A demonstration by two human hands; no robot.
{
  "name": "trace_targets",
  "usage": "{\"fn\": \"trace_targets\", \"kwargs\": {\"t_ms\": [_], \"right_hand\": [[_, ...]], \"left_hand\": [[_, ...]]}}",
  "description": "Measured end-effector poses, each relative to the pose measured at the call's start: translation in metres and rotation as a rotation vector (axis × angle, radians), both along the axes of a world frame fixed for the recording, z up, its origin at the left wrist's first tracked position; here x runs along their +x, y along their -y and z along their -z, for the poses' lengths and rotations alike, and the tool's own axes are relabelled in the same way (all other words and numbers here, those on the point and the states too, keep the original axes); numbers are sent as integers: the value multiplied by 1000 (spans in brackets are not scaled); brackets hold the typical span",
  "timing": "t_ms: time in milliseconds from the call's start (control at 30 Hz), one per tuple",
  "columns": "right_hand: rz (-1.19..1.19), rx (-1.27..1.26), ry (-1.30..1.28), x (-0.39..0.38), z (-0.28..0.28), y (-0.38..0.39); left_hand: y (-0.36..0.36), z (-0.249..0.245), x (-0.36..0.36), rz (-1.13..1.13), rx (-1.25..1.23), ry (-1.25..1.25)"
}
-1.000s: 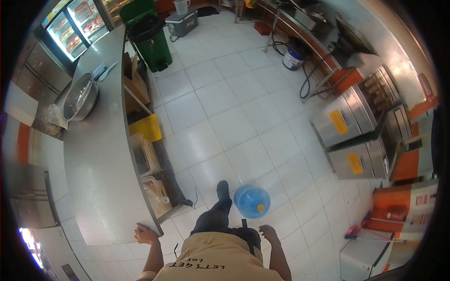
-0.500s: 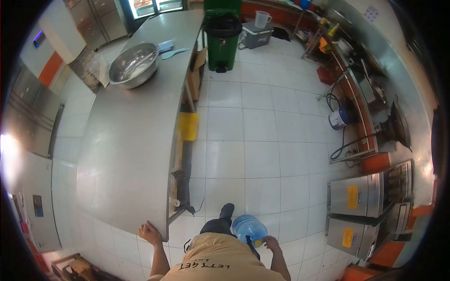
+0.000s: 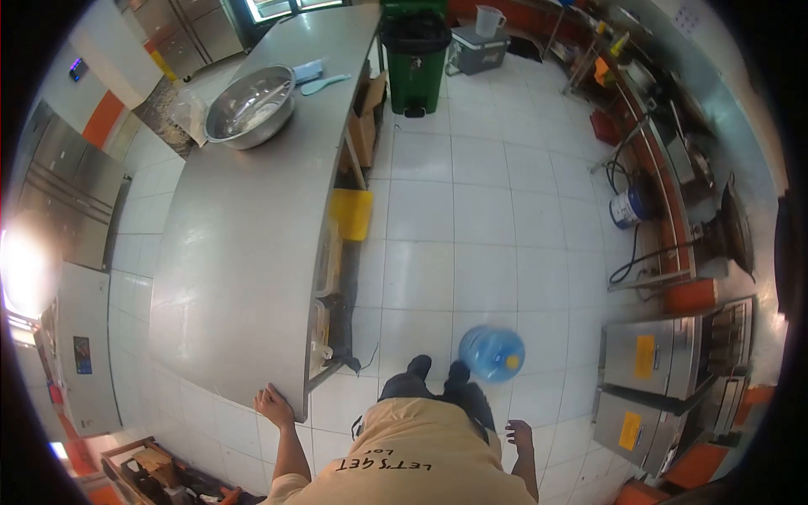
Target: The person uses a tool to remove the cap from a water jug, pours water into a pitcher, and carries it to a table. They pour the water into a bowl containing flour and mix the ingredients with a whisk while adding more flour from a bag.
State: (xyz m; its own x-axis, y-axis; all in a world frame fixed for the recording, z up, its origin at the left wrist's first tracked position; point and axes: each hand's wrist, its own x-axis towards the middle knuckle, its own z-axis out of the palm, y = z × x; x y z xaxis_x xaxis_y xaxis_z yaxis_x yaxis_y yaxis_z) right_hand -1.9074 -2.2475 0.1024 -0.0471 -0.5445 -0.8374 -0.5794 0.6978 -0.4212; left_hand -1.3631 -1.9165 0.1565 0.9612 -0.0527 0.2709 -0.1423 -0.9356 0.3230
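My left hand (image 3: 273, 405) rests on the near corner of the steel table (image 3: 236, 278), its fingers lying over the edge. My right hand (image 3: 519, 434) hangs beside my body, empty, with the fingers slightly bent and apart. In front of it, on the floor by my feet, a large blue water jug (image 3: 491, 353) lies tilted, its yellow cap (image 3: 512, 362) towards me. The jug is a little blurred and no hand touches it.
On the table's far part stand a steel bowl (image 3: 278, 126) and a pale blue spatula (image 3: 325, 84). A green pedal bin (image 3: 414, 84) and a grey cooler (image 3: 478, 52) are at the back. Steel cabinets (image 3: 646, 355) and a stove bench (image 3: 673, 227) line the right side.
My right hand has let go of the jug's neck. The jug has moved forward and right, away from my legs. Both feet now show. My left hand stays at the table corner.
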Motion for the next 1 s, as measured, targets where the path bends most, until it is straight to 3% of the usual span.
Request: {"fn": "trace_targets", "kwargs": {"t_ms": [67,100,167,200,267,367,467,500,567,633,700,800,867,967,1000], "right_hand": [[3,59,48,-47,33,-35],[-272,55,-28,-76,59,-49],[-500,109,-121,-95,71,-62],[-522,147,-141,-100,74,-64],[-535,200,-156,-102,76,-59],[-439,216,-114,-97,77,-16],[-132,203,-40,-75,65,57],[20,116,16,-69,56,86],[80,-34,69,-56,26,151],[69,-109,102,-59,5,206],[86,-177,105,-67,-23,252],[100,-290,128,-112,-20,304],[188,-235,61,-148,-3,326],[189,-138,23,-168,3,360],[209,-89,33,-172,8,372]], "left_hand": [[0,-8,0,12,36,-26],[5,-10,-2,-3,50,-49],[19,-3,-2,-76,99,35],[32,1,1,-130,153,117],[96,-5,10,23,155,20],[239,-17,5,396,-38,44],[371,-12,-29,640,-157,-48],[411,-8,-44,735,-220,-97],[472,0,-76,898,-233,-189],[506,24,-100,977,-177,-269],[528,56,-122,993,-106,-744],[534,124,-141,1051,-57,-1085],[545,109,-158,947,97,-1314],[542,140,-160,915,140,-1367],[544,140,-160,838,42,-1358]]}}
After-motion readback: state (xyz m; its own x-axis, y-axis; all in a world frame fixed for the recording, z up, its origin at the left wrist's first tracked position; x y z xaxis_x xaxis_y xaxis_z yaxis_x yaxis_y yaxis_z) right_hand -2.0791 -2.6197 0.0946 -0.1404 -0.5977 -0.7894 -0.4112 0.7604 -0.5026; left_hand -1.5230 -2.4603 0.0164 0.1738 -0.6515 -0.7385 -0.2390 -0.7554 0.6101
